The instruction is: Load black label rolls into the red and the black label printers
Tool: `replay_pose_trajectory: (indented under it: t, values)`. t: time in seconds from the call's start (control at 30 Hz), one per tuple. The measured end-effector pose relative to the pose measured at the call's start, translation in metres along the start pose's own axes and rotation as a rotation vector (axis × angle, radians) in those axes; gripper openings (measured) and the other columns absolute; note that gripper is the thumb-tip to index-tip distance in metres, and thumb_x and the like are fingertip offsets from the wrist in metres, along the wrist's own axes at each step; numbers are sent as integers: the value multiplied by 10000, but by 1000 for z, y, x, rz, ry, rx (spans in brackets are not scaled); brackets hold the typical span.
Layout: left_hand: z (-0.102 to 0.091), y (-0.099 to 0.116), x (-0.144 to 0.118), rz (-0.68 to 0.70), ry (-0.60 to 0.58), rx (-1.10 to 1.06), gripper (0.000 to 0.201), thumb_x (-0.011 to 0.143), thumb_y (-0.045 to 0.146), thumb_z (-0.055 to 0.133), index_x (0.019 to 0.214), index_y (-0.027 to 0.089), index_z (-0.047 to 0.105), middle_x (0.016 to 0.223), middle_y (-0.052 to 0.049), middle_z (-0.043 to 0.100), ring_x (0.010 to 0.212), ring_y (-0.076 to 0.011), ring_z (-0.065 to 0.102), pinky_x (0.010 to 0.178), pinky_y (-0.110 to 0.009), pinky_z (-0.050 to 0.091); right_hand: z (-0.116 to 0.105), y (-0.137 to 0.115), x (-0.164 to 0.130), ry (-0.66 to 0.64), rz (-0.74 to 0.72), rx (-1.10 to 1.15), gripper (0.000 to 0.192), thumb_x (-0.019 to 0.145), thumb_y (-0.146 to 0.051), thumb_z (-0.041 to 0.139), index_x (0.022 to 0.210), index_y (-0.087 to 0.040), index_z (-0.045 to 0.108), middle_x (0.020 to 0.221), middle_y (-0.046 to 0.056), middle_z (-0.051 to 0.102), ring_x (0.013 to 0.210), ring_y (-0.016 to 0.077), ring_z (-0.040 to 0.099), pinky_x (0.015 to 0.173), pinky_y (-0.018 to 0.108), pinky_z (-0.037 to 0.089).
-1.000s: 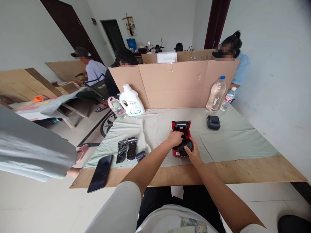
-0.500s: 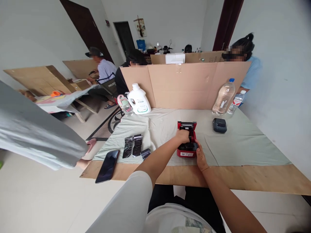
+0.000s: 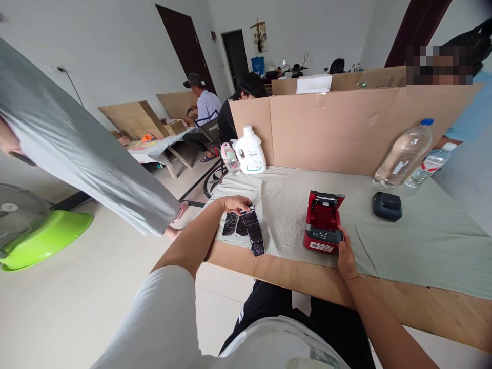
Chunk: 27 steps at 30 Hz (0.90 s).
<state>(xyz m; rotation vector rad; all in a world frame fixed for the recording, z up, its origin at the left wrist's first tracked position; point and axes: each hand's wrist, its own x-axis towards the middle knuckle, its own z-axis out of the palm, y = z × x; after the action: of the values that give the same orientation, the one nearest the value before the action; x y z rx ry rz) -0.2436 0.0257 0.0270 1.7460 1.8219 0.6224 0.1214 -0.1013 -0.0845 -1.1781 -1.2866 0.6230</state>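
- Right hand (image 3: 346,254) at near edge of bench (image 3: 423,307), fingers loosely curled, resting against front right corner of red printer (image 3: 323,228) – touching, not wrapped round it.
- Red printer sits on grey-green cloth (image 3: 423,241), lid up, empty bay showing, just ahead of right hand.
- Left hand (image 3: 234,204) out to the left, palm down, fingers part open, tips on the top of the black foil packets (image 3: 248,228); can't tell if it's pinching one or just pressing.
- Packets lie flat near left edge of cloth, well apart from printer.
- Further back on right: small black device (image 3: 387,205) alone on cloth.
- Behind that, clear water bottle (image 3: 403,154) w/ blue cap, smaller bottle (image 3: 430,165) just beside it.
- Back left corner: white jug (image 3: 250,151), pink-lidded cup (image 3: 230,159) touching its side.
- Cardboard screen (image 3: 326,128) stands across far edge of bench.
- Beyond it, other ppl seated at their own benches.
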Motion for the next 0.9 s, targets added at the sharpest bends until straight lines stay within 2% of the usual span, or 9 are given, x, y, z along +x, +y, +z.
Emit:
replay_pose_trajectory:
  t: [0.07,0.17,0.3,0.43,0.57,0.63,0.73,0.83,0.9]
  values:
    - [-4,-9,7,-16,-42,31,350,907,343,550,1174,117,559,1178,-74,570,1007,-235,585,850,-418,508,0,1,0,3,-6,-3,534,908,-540,347,1369,-281,422,1437,67,417,1352,314,343,1131,499,250]
    - [-5,-13,28,-13,-169,136,299,792,323,671,1038,154,656,1002,-34,658,950,-262,615,849,-368,497,-1,5,0,0,-17,-23,519,913,-524,345,1374,-297,419,1439,59,419,1351,302,351,1129,488,263]
    - [1,-10,62,45,-331,452,448,651,294,735,1091,247,663,1048,-59,679,1133,-321,531,980,-425,394,-3,12,-1,3,-45,-64,531,925,-508,330,1390,-260,394,1437,72,422,1338,288,373,1120,529,270]
    - [13,-13,77,30,-304,539,506,632,320,735,1129,282,655,1132,-93,652,1221,-350,449,1013,-463,338,-2,16,-2,12,-58,-90,542,933,-500,319,1395,-225,386,1433,88,431,1338,269,379,1119,536,276]
    - [17,-28,77,46,-248,502,476,677,322,705,1147,283,638,1214,-68,625,1274,-312,404,1050,-416,309,-2,17,-2,13,-61,-82,537,936,-488,326,1397,-220,388,1432,94,435,1336,264,387,1117,533,287]
    - [7,-41,76,14,-200,467,436,743,342,646,1170,256,621,1252,-58,606,1256,-271,434,1031,-349,342,-2,16,-2,13,-52,-83,542,935,-490,327,1399,-218,387,1433,95,435,1336,264,389,1116,532,293]
    - [-22,-66,73,-94,-165,458,389,817,301,552,1193,218,603,1279,-70,591,1151,-229,530,909,-272,429,-2,14,-3,23,-45,-94,551,930,-503,331,1391,-209,401,1429,102,441,1336,270,390,1116,538,293]
    - [-48,-88,63,-179,-166,492,453,752,226,607,1205,228,591,1278,-78,595,1106,-250,564,857,-288,447,-2,13,-3,35,-48,-92,566,926,-513,333,1387,-192,405,1426,117,441,1337,279,388,1116,546,287]
    - [-55,-97,53,-202,-164,520,506,691,202,659,1192,238,597,1248,-79,614,1161,-281,530,889,-314,429,-1,13,-3,28,-49,-88,575,924,-518,331,1391,-190,399,1427,120,438,1338,282,385,1116,548,285]
